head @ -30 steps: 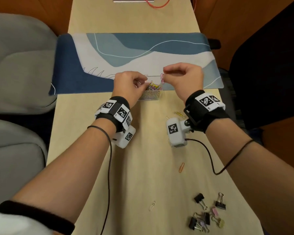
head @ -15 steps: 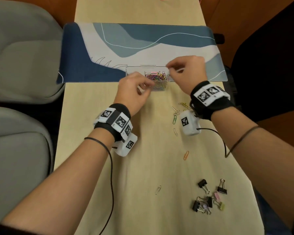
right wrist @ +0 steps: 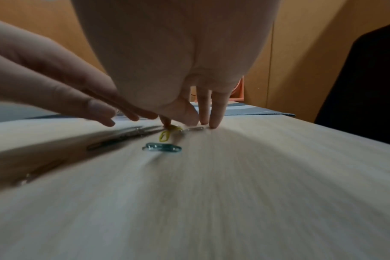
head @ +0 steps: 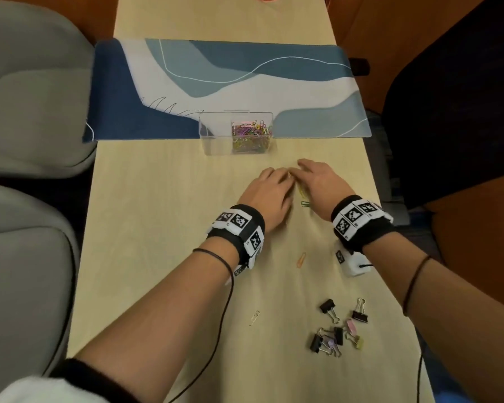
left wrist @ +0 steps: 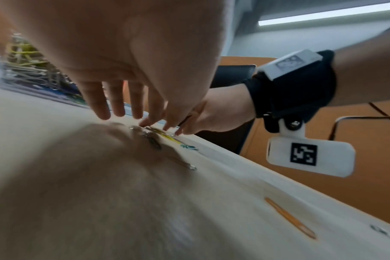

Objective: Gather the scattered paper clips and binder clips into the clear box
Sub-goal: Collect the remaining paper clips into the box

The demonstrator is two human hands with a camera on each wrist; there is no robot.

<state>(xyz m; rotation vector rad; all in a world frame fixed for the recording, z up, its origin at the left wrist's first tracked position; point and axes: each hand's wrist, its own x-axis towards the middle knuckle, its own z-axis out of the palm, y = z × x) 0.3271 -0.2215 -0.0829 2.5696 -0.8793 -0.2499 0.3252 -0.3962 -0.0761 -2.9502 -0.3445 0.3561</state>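
The clear box (head: 207, 141) stands at the mat's near edge, and a heap of coloured paper clips (head: 250, 135) fills its right half. My left hand (head: 269, 190) and right hand (head: 317, 180) lie low on the table in front of the box, fingertips meeting. Straight fingers (left wrist: 105, 112) of the left hand reach down to the loose clips. A right fingertip (right wrist: 165, 122) touches a yellow clip (right wrist: 165, 136). A teal clip (right wrist: 162, 147) and a silver clip (right wrist: 194, 129) lie beside it. Neither hand holds anything.
An orange paper clip (head: 301, 259) and a pale one (head: 254, 317) lie nearer me. Several binder clips (head: 339, 330) cluster at the near right. The blue desk mat (head: 157, 82) lies behind the box. Grey chairs (head: 26, 112) stand to the left.
Both hands have left the box and dropped toward me onto the loose clips. The pink clip that my right hand held over the box is no longer in it.
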